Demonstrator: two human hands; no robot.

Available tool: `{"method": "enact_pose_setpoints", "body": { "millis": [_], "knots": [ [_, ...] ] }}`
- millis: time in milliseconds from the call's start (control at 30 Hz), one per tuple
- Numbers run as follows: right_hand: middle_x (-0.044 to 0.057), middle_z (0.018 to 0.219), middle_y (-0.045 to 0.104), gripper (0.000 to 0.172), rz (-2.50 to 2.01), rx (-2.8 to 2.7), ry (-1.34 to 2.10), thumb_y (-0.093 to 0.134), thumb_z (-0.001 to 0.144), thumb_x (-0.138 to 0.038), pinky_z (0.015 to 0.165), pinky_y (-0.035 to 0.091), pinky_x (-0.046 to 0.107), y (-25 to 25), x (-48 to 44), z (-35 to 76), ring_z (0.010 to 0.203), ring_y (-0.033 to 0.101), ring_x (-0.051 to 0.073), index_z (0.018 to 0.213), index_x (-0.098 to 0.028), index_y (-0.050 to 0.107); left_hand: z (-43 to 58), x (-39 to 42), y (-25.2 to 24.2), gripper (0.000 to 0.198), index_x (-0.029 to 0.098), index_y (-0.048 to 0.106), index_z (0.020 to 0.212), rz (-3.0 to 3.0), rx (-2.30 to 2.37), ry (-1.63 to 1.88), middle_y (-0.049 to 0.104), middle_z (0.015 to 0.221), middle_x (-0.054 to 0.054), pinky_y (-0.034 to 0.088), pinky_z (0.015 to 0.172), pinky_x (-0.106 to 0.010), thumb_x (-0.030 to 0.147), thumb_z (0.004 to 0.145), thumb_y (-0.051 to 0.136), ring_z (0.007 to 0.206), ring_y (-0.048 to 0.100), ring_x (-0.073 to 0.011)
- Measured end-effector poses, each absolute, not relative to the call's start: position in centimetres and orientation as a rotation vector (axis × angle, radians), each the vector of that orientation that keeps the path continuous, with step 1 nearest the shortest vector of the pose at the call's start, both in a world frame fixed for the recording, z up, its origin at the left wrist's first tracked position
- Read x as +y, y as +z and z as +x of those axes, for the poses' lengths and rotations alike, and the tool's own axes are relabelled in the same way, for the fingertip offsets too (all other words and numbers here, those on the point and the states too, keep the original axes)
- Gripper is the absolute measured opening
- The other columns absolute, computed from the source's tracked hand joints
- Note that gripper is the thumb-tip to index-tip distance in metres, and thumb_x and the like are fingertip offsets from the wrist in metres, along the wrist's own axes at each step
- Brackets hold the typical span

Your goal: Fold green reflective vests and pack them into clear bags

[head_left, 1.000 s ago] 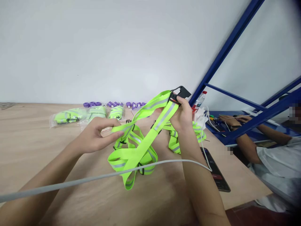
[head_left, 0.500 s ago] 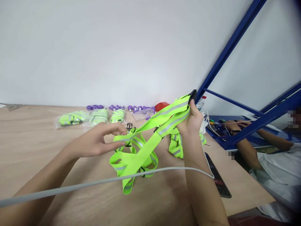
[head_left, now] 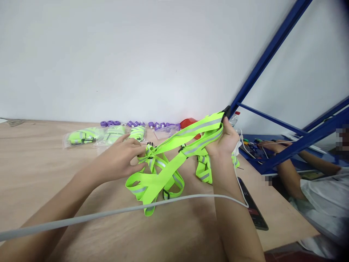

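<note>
A neon-green reflective strap harness (head_left: 163,171) hangs in a tangle just above the wooden table (head_left: 35,174). My right hand (head_left: 225,140) is closed round the upper end of its straps, where a black buckle (head_left: 225,111) pokes out above my fingers. My left hand (head_left: 121,158) pinches a lower strap at its fingertips, near the middle of the tangle. A second green strap bundle (head_left: 203,167) lies on the table behind my right wrist.
Bagged green straps (head_left: 94,135), purple pieces (head_left: 131,124) and a red object (head_left: 188,122) line the far edge by the wall. A grey cable (head_left: 109,214) crosses in front. A dark phone (head_left: 252,207) lies right. A blue frame (head_left: 272,54) and another person's arm (head_left: 283,171) are beyond.
My right hand shifted right with the strap end and the buckle turned edge-on. My left hand moved right along the lower strap, closer to the tangle, which lifted slightly.
</note>
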State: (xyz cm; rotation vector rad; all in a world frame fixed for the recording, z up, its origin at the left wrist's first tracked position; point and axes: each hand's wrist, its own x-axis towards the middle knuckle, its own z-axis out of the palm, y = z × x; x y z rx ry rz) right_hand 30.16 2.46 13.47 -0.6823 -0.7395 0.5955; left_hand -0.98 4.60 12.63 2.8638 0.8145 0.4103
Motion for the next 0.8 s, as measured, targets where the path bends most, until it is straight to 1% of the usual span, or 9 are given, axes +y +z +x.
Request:
{"method": "enact_pose_setpoints", "body": {
  "millis": [100, 167, 233, 300, 367, 433, 500, 633, 800],
  "knots": [
    [-0.001, 0.083, 0.076, 0.01, -0.619, -0.663, 0.648, 0.066, 0.077, -0.038, 0.078, 0.062, 0.041, 13.5, 2.3, 29.9, 0.086, 0.074, 0.025, 0.079, -0.03, 0.072, -1.1, 4.9, 12.5, 0.038, 0.023, 0.068, 0.093, 2.869, 0.963, 0.374, 0.073, 0.092, -0.006, 0.036, 0.105, -0.05, 0.057, 0.095, 0.05, 0.098, 0.065, -0.0295],
    [-0.002, 0.08, 0.075, 0.01, -0.591, -0.674, 0.671, 0.066, 0.078, -0.037, 0.078, 0.062, 0.04, 13.4, 2.3, 29.9, 0.083, 0.074, 0.023, 0.079, -0.029, 0.072, -1.0, 5.0, 12.6, 0.05, 0.022, 0.069, 0.102, 2.843, 1.059, 0.342, 0.073, 0.09, -0.009, 0.042, 0.095, -0.047, 0.062, 0.098, 0.039, 0.093, 0.065, -0.031],
    [-0.003, 0.075, 0.074, 0.011, -0.574, -0.684, 0.713, 0.067, 0.078, -0.037, 0.074, 0.061, 0.038, 13.4, 2.1, 30.0, 0.076, 0.073, 0.021, 0.079, -0.027, 0.072, -1.0, 5.1, 12.7, 0.058, 0.02, 0.066, 0.12, 2.816, 1.138, 0.31, 0.074, 0.088, -0.01, 0.045, 0.089, -0.044, 0.06, 0.101, 0.027, 0.092, 0.066, -0.0327],
    [-0.003, 0.071, 0.072, 0.013, -0.563, -0.686, 0.756, 0.068, 0.077, -0.039, 0.07, 0.061, 0.036, 13.4, 1.9, 30.0, 0.072, 0.072, 0.02, 0.079, -0.026, 0.072, -0.9, 5.3, 12.7, 0.061, 0.02, 0.058, 0.137, 2.797, 1.241, 0.273, 0.075, 0.087, -0.011, 0.046, 0.083, -0.043, 0.053, 0.103, 0.019, 0.091, 0.068, -0.0343],
    [-0.002, 0.068, 0.071, 0.015, -0.559, -0.716, 0.761, 0.068, 0.077, -0.042, 0.07, 0.061, 0.038, 13.5, 1.7, 29.8, 0.073, 0.073, 0.022, 0.078, -0.027, 0.071, -1.0, 5.5, 12.4, 0.06, 0.021, 0.05, 0.147, 2.77, 1.392, 0.232, 0.076, 0.088, -0.012, 0.047, 0.074, -0.04, 0.047, 0.103, 0.018, 0.087, 0.069, -0.0349],
    [-0.002, 0.067, 0.071, 0.018, -0.569, -0.785, 0.737, 0.067, 0.078, -0.046, 0.072, 0.061, 0.041, 13.7, 1.5, 29.5, 0.076, 0.074, 0.024, 0.076, -0.028, 0.07, -1.0, 5.8, 12.0, 0.057, 0.023, 0.045, 0.15, 2.729, 1.537, 0.222, 0.076, 0.087, -0.011, 0.045, 0.065, -0.036, 0.043, 0.101, 0.023, 0.08, 0.07, -0.034],
    [-0.001, 0.069, 0.072, 0.02, -0.587, -0.852, 0.718, 0.067, 0.078, -0.049, 0.074, 0.061, 0.044, 13.8, 1.3, 29.1, 0.079, 0.074, 0.026, 0.074, -0.029, 0.068, -1.0, 6.1, 11.5, 0.054, 0.027, 0.049, 0.146, 2.696, 1.583, 0.262, 0.077, 0.085, -0.009, 0.045, 0.063, -0.033, 0.046, 0.098, 0.034, 0.076, 0.071, -0.0318],
    [0.0, 0.075, 0.075, 0.02, -0.598, -0.869, 0.732, 0.069, 0.074, -0.049, 0.076, 0.061, 0.047, 13.9, 1.4, 28.4, 0.077, 0.074, 0.026, 0.073, -0.029, 0.067, -0.7, 6.4, 10.8, 0.045, 0.03, 0.064, 0.123, 2.637, 1.555, 0.31, 0.077, 0.083, -0.005, 0.045, 0.065, -0.03, 0.057, 0.089, 0.054, 0.079, 0.071, -0.0292],
    [0.0, 0.074, 0.074, 0.021, -0.594, -0.848, 0.752, 0.073, 0.072, -0.049, 0.073, 0.061, 0.047, 13.8, 1.5, 27.9, 0.071, 0.072, 0.025, 0.077, -0.028, 0.068, 0.3, 6.2, 11.3, 0.044, 0.023, 0.067, 0.108, 2.565, 1.659, 0.04, 0.077, 0.091, -0.012, 0.039, 0.058, -0.031, 0.06, 0.089, 0.052, 0.084, 0.07, -0.0332]
  ]
}}
